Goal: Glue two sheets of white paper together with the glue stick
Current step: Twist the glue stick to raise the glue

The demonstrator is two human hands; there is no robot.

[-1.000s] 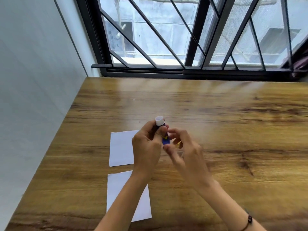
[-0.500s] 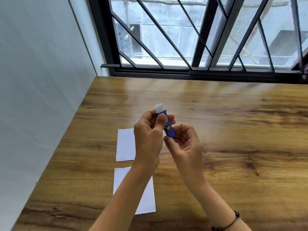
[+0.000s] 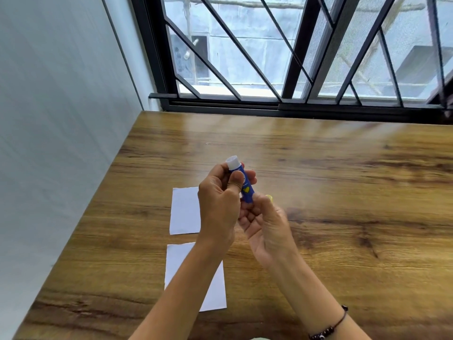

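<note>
Here both hands hold the glue stick [image 3: 245, 185] above the counter [image 3: 331, 192], over the right part of the far sheet. The left hand [image 3: 219, 204] curls round the upper part of the blue tube, thumb pressed on its side just below the white cap [image 3: 232, 162], which points up and away toward the window [image 3: 282, 50]. The right hand [image 3: 267, 227] sits lower, palm turned up, its fingers pinching the bottom end of the tube; a bit of yellow [image 3: 270, 198] shows at its fingertips. A dark bead bracelet [image 3: 328, 327] circles the right wrist.

Two white sheets lie flat on the wood, one behind the other with a narrow strip of counter between them. The far sheet [image 3: 185, 211] is partly hidden by the left hand; the near sheet [image 3: 176, 263] is crossed by the left forearm. A pale wall [image 3: 56, 119] runs along the counter's left edge.
</note>
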